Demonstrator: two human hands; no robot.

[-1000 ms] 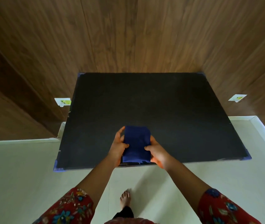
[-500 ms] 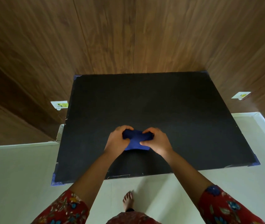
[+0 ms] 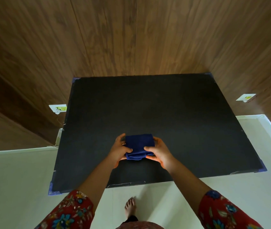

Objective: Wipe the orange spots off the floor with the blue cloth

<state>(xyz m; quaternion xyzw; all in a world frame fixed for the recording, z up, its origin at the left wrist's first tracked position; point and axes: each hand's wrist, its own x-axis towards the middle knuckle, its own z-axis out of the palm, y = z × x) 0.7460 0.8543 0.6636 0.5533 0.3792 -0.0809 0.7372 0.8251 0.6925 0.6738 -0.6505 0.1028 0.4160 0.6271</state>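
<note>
The cloth (image 3: pixel 138 143), bunched up half a second ago, is now a thick folded square. It sits over the mat's (image 3: pixel 164 104) near half. The left hand (image 3: pixel 119 150) pinches its left edge and the right hand (image 3: pixel 160 152) its right, thumbs on top. No orange spots show, so I cannot judge how far the wiping has got. The cloth looks soft and plush. The mat is matte black, rectangular, with taped corners. Pale smooth floor (image 3: pixel 15 171) lies nearer than the mat.

One head-worn camera looks steeply down and forward across the white floor (image 3: pixel 15 179) and the black mat (image 3: pixel 148 104)'s near edge toward the wooden wall (image 3: pixel 131 38).
</note>
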